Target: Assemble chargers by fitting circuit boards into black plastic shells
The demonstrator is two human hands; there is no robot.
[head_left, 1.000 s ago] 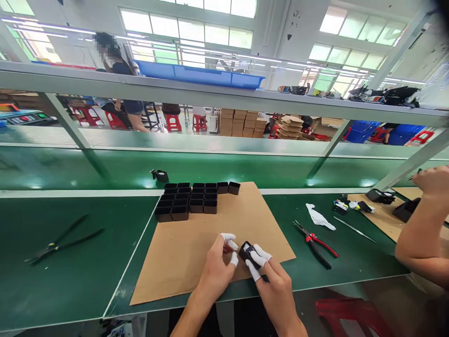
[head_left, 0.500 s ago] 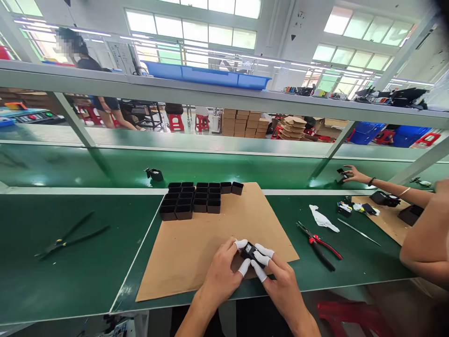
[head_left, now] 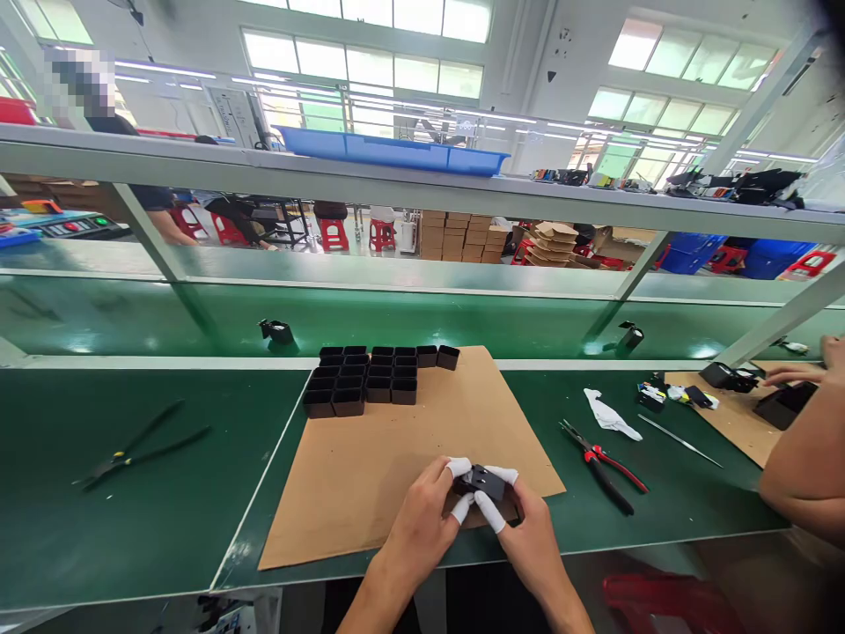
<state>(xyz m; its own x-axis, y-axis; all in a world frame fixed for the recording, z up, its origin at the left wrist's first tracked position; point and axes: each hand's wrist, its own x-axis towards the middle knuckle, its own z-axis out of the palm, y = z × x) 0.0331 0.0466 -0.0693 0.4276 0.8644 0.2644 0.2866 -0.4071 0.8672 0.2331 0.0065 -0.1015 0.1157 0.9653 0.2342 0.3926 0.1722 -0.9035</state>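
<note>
Over cardboard (head_left: 370, 475), left hand (head_left: 422, 524) and right hand (head_left: 532, 541) share a closed grip on black part (head_left: 486, 482)

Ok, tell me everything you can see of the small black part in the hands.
The small black part is a boxy piece, dark and matte, plastic by the look. It is held over the brown cardboard sheet, pinched between the left hand and right hand, whose fingers wear white cots. Its underside is hidden.
</note>
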